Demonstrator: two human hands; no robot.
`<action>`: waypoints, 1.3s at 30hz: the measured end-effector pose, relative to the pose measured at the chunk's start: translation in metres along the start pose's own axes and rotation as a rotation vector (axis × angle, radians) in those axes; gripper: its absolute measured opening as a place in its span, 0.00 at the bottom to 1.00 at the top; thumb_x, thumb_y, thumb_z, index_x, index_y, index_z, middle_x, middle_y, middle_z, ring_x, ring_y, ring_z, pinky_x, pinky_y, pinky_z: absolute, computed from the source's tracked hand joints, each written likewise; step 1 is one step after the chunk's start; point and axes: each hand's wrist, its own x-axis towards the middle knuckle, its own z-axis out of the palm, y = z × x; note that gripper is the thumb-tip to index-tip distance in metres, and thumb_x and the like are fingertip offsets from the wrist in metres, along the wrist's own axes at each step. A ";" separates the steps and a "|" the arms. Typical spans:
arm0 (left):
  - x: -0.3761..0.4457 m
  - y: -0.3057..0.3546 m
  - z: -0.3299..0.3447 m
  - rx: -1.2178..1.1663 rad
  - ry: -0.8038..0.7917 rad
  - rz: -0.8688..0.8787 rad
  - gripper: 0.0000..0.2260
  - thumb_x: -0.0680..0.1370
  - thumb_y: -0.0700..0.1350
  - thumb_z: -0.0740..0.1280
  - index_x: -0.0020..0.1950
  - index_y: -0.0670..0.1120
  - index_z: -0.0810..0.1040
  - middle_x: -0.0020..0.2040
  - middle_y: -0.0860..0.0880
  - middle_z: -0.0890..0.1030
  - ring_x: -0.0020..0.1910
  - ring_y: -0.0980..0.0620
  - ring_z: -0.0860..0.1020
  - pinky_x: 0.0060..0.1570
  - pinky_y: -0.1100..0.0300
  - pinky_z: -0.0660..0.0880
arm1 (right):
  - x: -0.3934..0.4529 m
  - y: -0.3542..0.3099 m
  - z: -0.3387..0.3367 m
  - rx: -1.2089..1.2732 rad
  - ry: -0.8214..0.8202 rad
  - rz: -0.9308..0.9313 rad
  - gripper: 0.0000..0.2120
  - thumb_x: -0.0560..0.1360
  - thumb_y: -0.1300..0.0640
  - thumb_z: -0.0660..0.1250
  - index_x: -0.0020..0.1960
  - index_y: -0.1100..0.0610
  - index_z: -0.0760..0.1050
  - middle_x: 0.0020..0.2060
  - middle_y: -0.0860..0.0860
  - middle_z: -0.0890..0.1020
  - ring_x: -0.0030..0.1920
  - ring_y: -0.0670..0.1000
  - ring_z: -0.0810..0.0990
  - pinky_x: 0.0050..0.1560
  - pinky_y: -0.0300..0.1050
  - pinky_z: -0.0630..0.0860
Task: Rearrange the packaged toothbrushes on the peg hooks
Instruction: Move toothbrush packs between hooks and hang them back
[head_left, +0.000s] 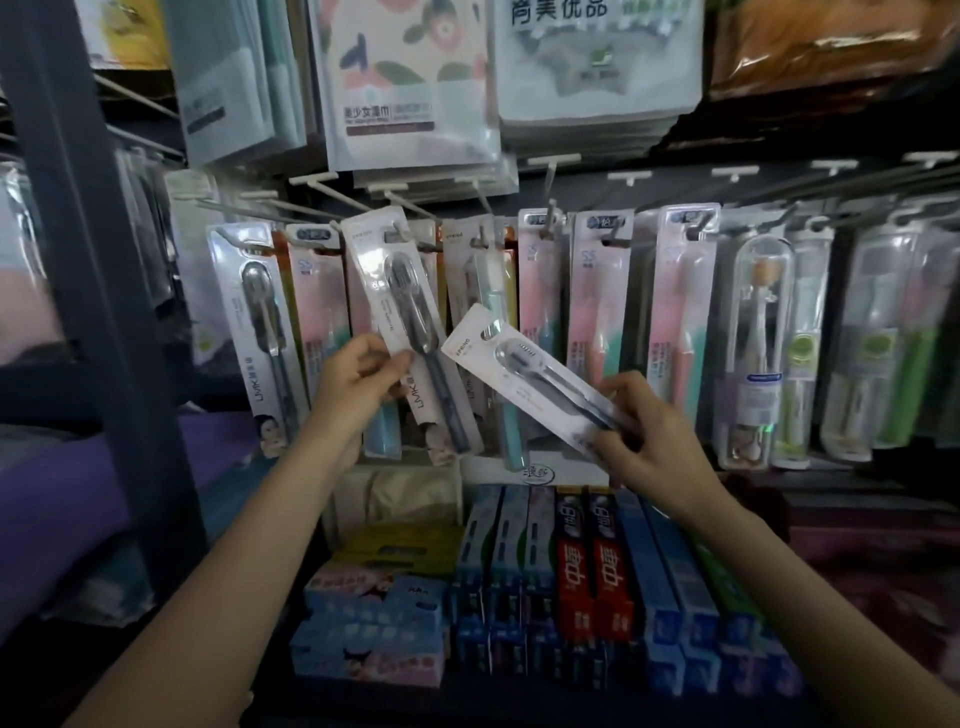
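— What's each hand got hold of?
— The left hand (358, 376) pinches the edge of a white toothbrush pack (402, 317) with a dark brush in it, thumb on the front. The right hand (641, 421) has its fingers curled round the lower end of a second white pack (530, 376).
— Are both packs on hooks?
— The left one's top sits up at a peg hook (400, 228) and the pack tilts, bottom swinging right. Whether the hook actually runs through its hole I can't make out; it's blurry there. The right one is off the hooks, held slanted in front of the row, top end pointing up-left.
— And around them?
— More packs hang behind: pink ones (597, 312), clear tubes (761, 338) to the right. Toothpaste boxes (592, 582) stand on the shelf below.
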 end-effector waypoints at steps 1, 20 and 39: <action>0.000 0.000 0.001 -0.010 0.002 -0.009 0.04 0.76 0.40 0.66 0.43 0.47 0.74 0.41 0.49 0.80 0.40 0.53 0.77 0.41 0.61 0.73 | 0.000 0.001 0.000 -0.008 0.007 -0.004 0.12 0.72 0.53 0.65 0.52 0.51 0.66 0.30 0.48 0.74 0.27 0.53 0.77 0.28 0.54 0.73; -0.004 0.012 -0.008 0.109 0.078 0.161 0.06 0.77 0.38 0.64 0.41 0.45 0.72 0.40 0.51 0.80 0.33 0.64 0.78 0.34 0.69 0.74 | 0.013 -0.008 0.007 -0.026 0.044 -0.048 0.12 0.73 0.62 0.67 0.51 0.55 0.65 0.32 0.39 0.69 0.35 0.33 0.75 0.30 0.27 0.68; -0.046 0.018 0.038 0.337 -0.297 0.282 0.05 0.74 0.43 0.67 0.40 0.50 0.73 0.40 0.56 0.80 0.38 0.64 0.78 0.40 0.68 0.72 | -0.003 0.003 -0.039 -0.058 0.325 0.045 0.15 0.77 0.60 0.62 0.62 0.57 0.65 0.37 0.42 0.74 0.32 0.45 0.77 0.29 0.42 0.74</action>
